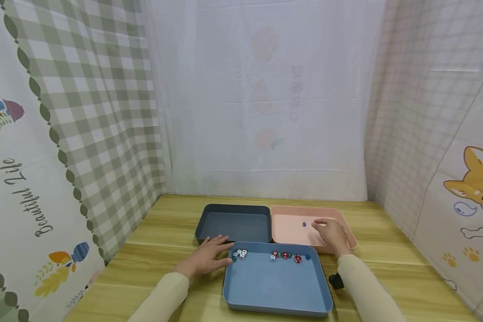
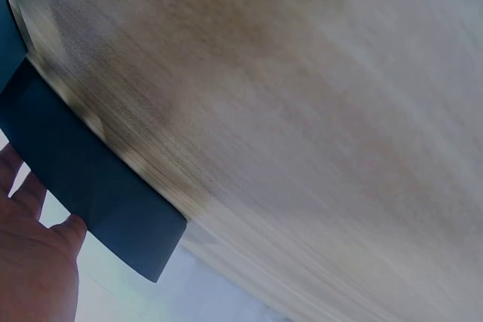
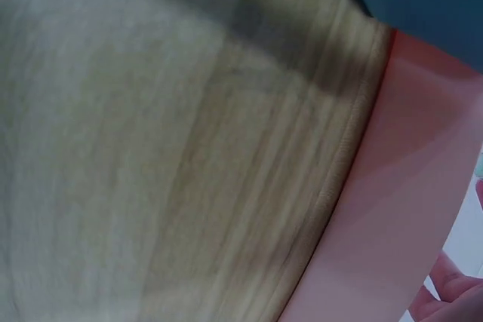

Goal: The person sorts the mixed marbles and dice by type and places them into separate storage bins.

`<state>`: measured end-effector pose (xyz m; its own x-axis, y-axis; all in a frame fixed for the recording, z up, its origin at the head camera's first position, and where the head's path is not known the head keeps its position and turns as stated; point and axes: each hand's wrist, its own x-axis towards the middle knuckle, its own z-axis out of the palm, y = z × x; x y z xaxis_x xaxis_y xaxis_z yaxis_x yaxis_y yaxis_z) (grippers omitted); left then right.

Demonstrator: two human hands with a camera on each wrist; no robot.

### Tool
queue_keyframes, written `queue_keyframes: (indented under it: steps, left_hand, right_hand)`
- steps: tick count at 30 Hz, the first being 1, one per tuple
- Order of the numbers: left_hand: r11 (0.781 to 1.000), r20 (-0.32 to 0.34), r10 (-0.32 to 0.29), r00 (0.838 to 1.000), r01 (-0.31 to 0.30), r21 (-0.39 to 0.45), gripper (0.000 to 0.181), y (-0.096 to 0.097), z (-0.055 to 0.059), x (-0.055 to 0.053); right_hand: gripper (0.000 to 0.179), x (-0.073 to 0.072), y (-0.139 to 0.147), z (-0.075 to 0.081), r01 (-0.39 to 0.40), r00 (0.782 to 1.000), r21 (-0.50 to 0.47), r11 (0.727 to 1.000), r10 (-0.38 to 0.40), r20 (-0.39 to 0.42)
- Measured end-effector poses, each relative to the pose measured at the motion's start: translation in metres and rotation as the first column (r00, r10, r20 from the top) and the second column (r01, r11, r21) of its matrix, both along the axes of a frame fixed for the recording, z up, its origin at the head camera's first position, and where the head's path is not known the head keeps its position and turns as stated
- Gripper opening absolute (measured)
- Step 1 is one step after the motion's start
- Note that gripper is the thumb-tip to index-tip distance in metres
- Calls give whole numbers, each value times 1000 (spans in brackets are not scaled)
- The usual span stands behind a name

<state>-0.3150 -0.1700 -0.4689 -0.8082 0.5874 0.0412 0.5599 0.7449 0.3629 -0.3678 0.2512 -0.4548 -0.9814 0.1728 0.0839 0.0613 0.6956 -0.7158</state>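
My left hand (image 1: pixel 209 256) rests at the left rim of the blue tray (image 1: pixel 273 286), its fingers spread and fairly straight. In the left wrist view my thumb touches the outer wall of a dark tray. Inside the blue tray, white dice (image 1: pixel 242 254) cluster at the back left by a green die (image 1: pixel 234 259). Farther right are red dice (image 1: pixel 297 259), small green dice and a blue die (image 1: pixel 307 257). My right hand (image 1: pixel 332 233) is over the pink tray (image 1: pixel 285 235), thumb and forefinger close together. A small blue die (image 1: pixel 304 224) lies left of those fingertips. Whether they pinch anything is too small to tell.
A dark grey tray (image 1: pixel 233 223) stands behind the blue tray, left of the pink one. All three sit close together on the wood-grain table (image 1: pixel 161 232). A black object (image 1: pixel 336 281) is below my right wrist. Cloth curtains (image 1: pixel 265 112) hang at the back and sides.
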Motion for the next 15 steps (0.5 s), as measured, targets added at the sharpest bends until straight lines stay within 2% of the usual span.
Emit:
queue_keyframes:
  steps: [5, 8, 11, 15]
  left_hand:
    - [1000, -5, 0, 1000, 0, -3, 62, 1, -1, -1]
    - [1000, -4, 4, 1000, -4, 0, 61, 1, -2, -1]
    - [1000, -5, 7, 1000, -7, 0, 60, 0, -3, -1]
    - [1000, -6, 14, 1000, -14, 8, 60, 1, -3, -1]
  right_hand:
    - [40, 0, 6, 1, 1, 999, 5, 1000, -1, -43]
    - [42, 3, 11, 6, 4, 999, 13, 1000, -4, -41]
    - [47, 8, 15, 11, 5, 1000, 45, 999, -4, -21]
    - [51, 12, 18, 15, -30, 998, 100, 995, 35, -50]
